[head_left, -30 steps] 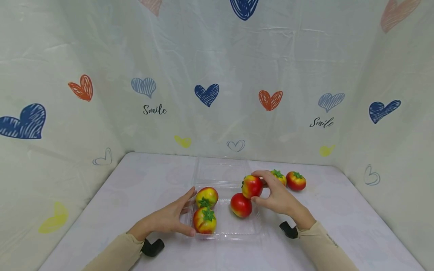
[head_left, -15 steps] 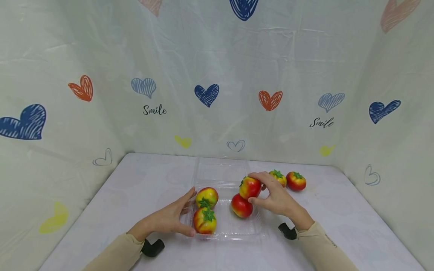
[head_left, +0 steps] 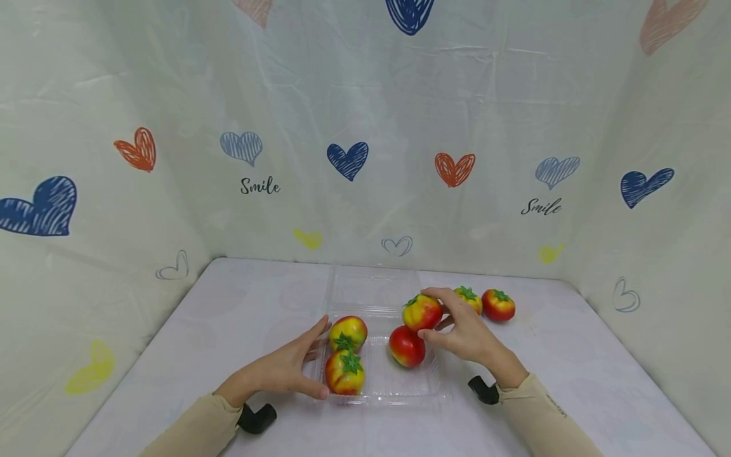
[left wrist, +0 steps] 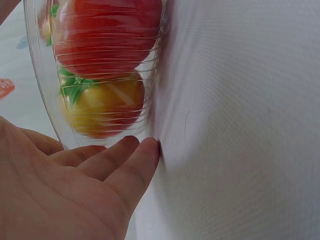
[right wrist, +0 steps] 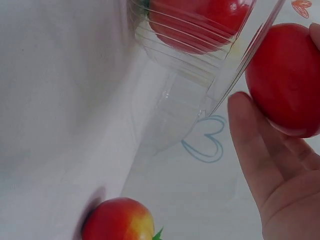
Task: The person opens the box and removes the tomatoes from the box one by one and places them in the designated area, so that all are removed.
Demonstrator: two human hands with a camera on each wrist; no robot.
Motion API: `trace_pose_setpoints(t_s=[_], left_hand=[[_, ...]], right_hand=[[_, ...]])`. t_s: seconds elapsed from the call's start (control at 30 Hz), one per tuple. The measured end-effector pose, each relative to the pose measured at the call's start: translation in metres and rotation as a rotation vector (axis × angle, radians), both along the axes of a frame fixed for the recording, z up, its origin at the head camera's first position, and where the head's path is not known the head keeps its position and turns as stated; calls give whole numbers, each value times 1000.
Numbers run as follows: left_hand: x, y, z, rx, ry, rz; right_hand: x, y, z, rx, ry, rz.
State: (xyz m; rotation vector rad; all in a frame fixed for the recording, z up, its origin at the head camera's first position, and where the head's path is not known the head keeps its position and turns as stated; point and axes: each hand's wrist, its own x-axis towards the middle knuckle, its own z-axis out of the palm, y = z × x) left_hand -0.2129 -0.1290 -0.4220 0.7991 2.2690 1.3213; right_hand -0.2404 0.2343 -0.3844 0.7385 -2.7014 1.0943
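Observation:
My right hand (head_left: 465, 330) grips a red-and-yellow tomato (head_left: 421, 312) between thumb and fingers, above the far right part of a clear plastic container (head_left: 394, 398). Just below it a red tomato (head_left: 407, 346) sits in the container. Two more tomatoes with green leafy tops, a far one (head_left: 349, 331) and a near one (head_left: 345, 372), lie along the container's left side. My left hand (head_left: 285, 368) rests at that side with fingers spread. In the left wrist view its fingers (left wrist: 142, 160) reach the ribbed wall near the table. The right wrist view shows the held tomato (right wrist: 285, 80) beside the container's rim.
The container's clear lid (head_left: 374, 285) lies folded back behind it. Two tomatoes stand on the table at the back right, one (head_left: 469, 298) partly behind my right hand and another (head_left: 499, 306) beside it. A heart-printed curtain (head_left: 348, 95) surrounds the white table (head_left: 251, 298).
The held tomato has shifted slightly and turned in my right hand, showing more yellow and its green top facing away. My left hand stays in place.

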Motion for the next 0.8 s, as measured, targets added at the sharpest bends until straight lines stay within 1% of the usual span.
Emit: trace_pose_setpoints(t_s=[0.17,0.47,0.67,0.8], left_hand=[[0,0,-1,-3,-8,7],[0,0,-2,-12,-7,12],[0,0,-2,-16,-10,16],[0,0,-2,-17,-11,15]], right_hand=[[-1,0,0,-24,12,19],[-3,0,-2,-101,-23,9],[-4,-1,-4,-71,-3,-19],[-3,-1,-3,-65,-13,-38]])
